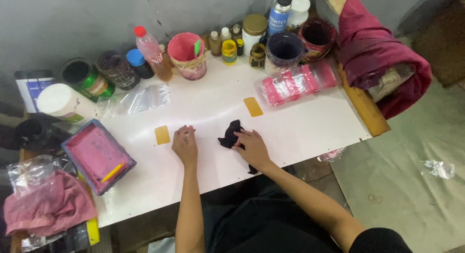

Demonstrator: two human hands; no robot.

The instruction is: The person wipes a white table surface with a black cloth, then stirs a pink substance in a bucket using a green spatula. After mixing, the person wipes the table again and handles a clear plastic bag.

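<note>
Small printing/dye workshop, ink-stained pots [188, 54] & bottles [151, 49] crowding white worktable [300, 132], stained rags [46, 207] lying about, pink-inked frame [98, 155] sitting nearby

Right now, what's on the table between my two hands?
Nothing: in the head view, only bare white table lies between the left hand and the right hand, which presses a dark cloth.

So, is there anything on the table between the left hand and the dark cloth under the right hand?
Nothing visible. The left hand rests on the white table, and only bare tabletop lies between it and the dark cloth, which the right hand touches. The two amber patches lie off to the sides, not in that gap.
</note>
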